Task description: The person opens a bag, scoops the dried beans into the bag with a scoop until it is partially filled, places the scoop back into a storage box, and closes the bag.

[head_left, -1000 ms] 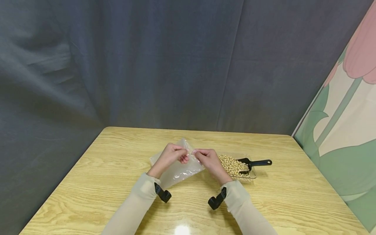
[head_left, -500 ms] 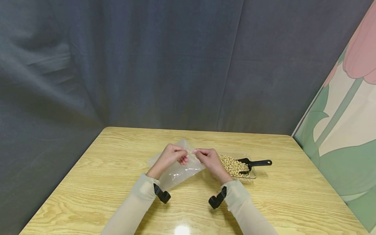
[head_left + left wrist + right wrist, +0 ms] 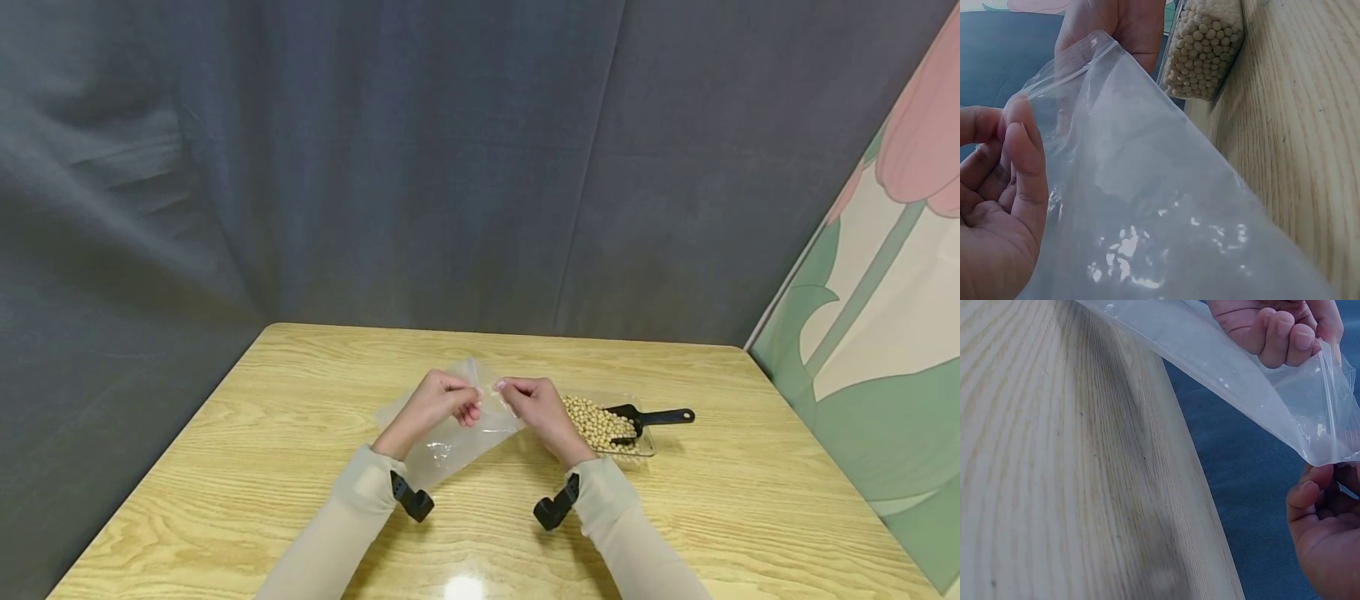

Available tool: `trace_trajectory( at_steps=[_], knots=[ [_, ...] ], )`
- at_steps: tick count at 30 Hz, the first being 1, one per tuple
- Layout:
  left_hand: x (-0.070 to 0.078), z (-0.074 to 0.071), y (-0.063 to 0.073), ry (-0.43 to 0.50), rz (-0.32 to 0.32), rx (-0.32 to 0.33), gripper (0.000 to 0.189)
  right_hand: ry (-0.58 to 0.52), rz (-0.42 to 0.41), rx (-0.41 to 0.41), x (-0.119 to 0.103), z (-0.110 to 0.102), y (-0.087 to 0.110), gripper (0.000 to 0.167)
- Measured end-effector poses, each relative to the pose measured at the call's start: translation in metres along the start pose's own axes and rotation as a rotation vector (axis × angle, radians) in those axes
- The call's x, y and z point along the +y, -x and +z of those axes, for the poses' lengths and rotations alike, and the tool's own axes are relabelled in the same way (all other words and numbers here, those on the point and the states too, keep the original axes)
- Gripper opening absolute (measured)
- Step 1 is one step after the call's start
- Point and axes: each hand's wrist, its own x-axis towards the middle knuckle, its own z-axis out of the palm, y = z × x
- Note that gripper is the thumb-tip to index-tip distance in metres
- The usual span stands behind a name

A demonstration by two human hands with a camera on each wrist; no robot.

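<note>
Both hands hold a clear plastic zip bag (image 3: 450, 446) over the middle of the table. My left hand (image 3: 438, 404) pinches its top edge between thumb and index finger, the other fingers curled in. On the opposite side, my right hand (image 3: 536, 408) pinches a corner of the same edge. The zip strip (image 3: 1069, 81) runs between the two hands in the left wrist view. The sheet of the bag hangs slanting below, glossy and creased, with nothing visible inside. In the right wrist view the bag's corner (image 3: 1319, 434) narrows into the right fingertips.
Just right of my right hand stands a clear container (image 3: 641, 446) of pale yellow soybeans (image 3: 592, 421). A black scoop (image 3: 663, 416) lies in the beans, its handle sticking out rightward. The wooden table (image 3: 225, 467) ends at a dark curtain (image 3: 420, 167).
The left hand has shifted very slightly down and the gap between the two hands' fingertips has widened a little. The bag's left part has spread slightly to the left.
</note>
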Motion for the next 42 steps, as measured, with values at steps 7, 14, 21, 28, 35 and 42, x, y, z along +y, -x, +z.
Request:
trace_trajectory(
  at_steps=[7, 14, 21, 28, 35, 42],
  knots=[
    [-0.001, 0.0, 0.003, -0.018, 0.019, -0.018, 0.028, 0.01, 0.0, -0.005, 0.002, 0.0, -0.002, 0.027],
    [-0.001, -0.001, 0.005, -0.02, 0.048, -0.07, 0.028, 0.016, 0.013, 0.016, 0.003, -0.001, -0.005, 0.026],
    [0.0, -0.001, 0.007, -0.028, 0.091, -0.108, 0.028, 0.047, 0.022, 0.027, 0.004, -0.003, -0.006, 0.027],
    [0.001, -0.002, 0.01, -0.039, 0.124, -0.148, 0.028, 0.04, 0.036, 0.025, 0.004, -0.004, -0.006, 0.027],
    [0.004, -0.006, 0.011, -0.031, 0.14, -0.168, 0.028, 0.013, 0.033, 0.038, 0.006, -0.007, -0.006, 0.028],
    [0.006, -0.008, 0.012, -0.037, 0.134, -0.158, 0.027, -0.006, 0.01, 0.036, 0.007, -0.007, -0.004, 0.031]
  ],
)
